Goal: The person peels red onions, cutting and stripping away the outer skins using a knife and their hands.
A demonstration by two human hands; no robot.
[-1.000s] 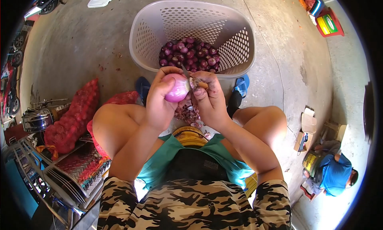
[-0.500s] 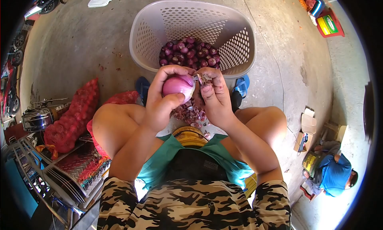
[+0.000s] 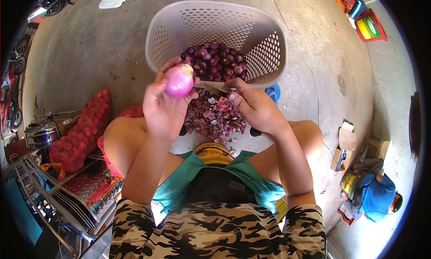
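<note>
Left hand [image 3: 162,104] cupped around one onion [image 3: 179,83], held up at the basket's near side. Right hand [image 3: 259,107] gripping a knife [image 3: 215,89], blade pointing toward the onion, apart from it. Peelings [image 3: 217,117] heaped below. Beyond: basket [image 3: 157,48], loose onions [image 3: 214,61] inside.

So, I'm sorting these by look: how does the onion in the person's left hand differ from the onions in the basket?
The held onion is a lighter pink, while the basket onions are mostly darker purple. The held onion sits singly in the left hand; the basket onions lie heaped together inside the basket. Both are rounded, with purplish tones.
</note>
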